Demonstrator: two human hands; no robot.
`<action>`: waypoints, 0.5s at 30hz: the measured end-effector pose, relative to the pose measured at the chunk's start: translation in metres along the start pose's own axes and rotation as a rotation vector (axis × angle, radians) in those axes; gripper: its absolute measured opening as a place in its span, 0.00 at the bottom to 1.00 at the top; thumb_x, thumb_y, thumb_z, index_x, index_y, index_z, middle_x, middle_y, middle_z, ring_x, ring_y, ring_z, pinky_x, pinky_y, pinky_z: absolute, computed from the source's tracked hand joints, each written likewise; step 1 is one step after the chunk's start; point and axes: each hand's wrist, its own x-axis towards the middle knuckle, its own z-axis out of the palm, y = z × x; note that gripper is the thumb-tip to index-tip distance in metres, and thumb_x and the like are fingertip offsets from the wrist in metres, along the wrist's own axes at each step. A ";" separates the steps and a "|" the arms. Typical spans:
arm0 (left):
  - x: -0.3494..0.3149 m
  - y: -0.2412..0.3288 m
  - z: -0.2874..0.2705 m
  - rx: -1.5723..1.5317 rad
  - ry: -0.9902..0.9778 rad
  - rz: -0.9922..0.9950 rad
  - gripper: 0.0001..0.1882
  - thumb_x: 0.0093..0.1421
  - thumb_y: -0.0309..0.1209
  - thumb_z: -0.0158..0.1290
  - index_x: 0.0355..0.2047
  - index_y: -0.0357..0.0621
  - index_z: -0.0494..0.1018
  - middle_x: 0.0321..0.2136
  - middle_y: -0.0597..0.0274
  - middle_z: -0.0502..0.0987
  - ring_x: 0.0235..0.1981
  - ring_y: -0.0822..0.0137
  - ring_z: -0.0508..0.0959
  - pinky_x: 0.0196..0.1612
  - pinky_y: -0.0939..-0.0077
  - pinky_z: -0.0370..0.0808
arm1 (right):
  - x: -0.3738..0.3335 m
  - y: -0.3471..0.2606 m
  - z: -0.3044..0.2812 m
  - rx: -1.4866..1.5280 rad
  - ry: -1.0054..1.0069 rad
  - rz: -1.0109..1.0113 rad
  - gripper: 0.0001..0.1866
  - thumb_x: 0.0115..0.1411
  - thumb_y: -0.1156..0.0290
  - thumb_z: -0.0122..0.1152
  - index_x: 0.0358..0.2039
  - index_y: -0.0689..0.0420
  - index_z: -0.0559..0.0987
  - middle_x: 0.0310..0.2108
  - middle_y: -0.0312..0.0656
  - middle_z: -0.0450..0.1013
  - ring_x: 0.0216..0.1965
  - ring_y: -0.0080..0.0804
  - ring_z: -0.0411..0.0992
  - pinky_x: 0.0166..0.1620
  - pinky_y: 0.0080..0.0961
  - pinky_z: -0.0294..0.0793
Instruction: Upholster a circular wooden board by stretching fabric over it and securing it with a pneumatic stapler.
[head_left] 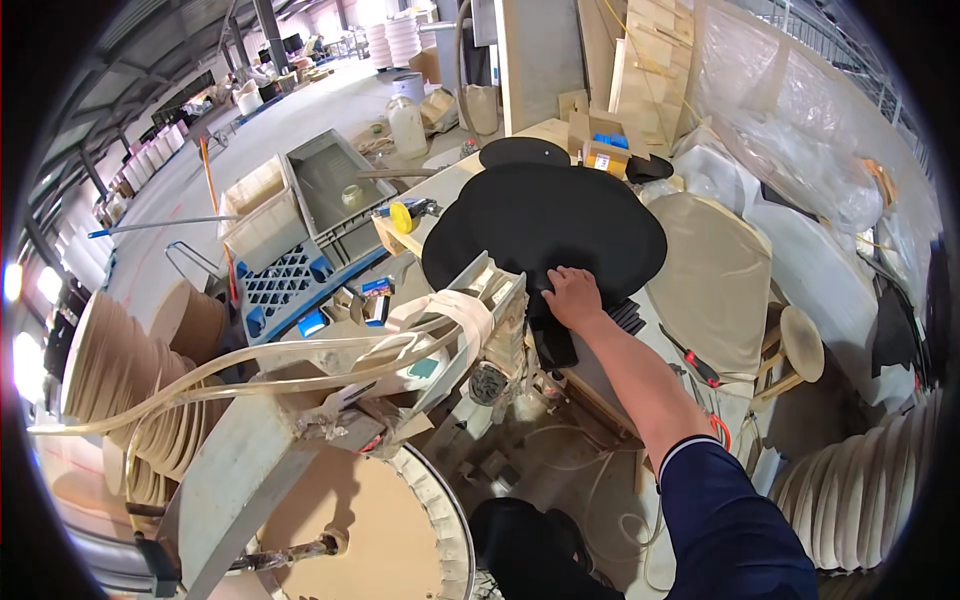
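My right hand (575, 297) rests on the near edge of a large black oval sheet (560, 215), fingers apart and lying on its surface. Several such dark sheets seem to overlap on the table, and a smaller black disc (522, 152) lies beyond them. Just below the hand is a dark rectangular piece (554, 345). Black strips (627, 317) stick out beside my wrist. To the right of the sheets lies a beige oval sheet (715, 285). My left hand is out of the picture.
A machine arm (255, 470) with hoses reaches over a round tan plate (350, 530) at lower left. Red-handled screwdriver (703, 368) and yellow tape measure-like tool (403, 217) lie near the sheets. Grey bin (340, 200) stands left; a cardboard box (600, 145) sits behind.
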 end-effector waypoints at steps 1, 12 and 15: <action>-0.001 0.000 -0.001 0.010 -0.014 -0.019 0.23 0.75 0.40 0.54 0.59 0.31 0.77 0.55 0.36 0.79 0.55 0.37 0.80 0.58 0.47 0.78 | 0.000 -0.001 -0.003 -0.002 -0.004 0.000 0.25 0.70 0.54 0.60 0.62 0.54 0.77 0.64 0.45 0.75 0.69 0.42 0.68 0.74 0.45 0.58; -0.010 -0.002 -0.004 -0.012 0.014 -0.027 0.24 0.75 0.41 0.56 0.58 0.30 0.77 0.56 0.35 0.79 0.56 0.37 0.80 0.60 0.47 0.77 | 0.007 0.024 -0.048 0.477 0.500 0.329 0.14 0.70 0.61 0.62 0.43 0.60 0.82 0.39 0.51 0.83 0.45 0.55 0.81 0.47 0.42 0.79; -0.004 0.003 0.001 -0.043 0.027 -0.030 0.23 0.72 0.40 0.58 0.57 0.32 0.78 0.56 0.38 0.80 0.56 0.38 0.80 0.62 0.45 0.76 | 0.008 0.052 -0.069 0.799 0.661 0.356 0.15 0.71 0.60 0.62 0.41 0.61 0.80 0.35 0.54 0.78 0.37 0.48 0.78 0.47 0.41 0.76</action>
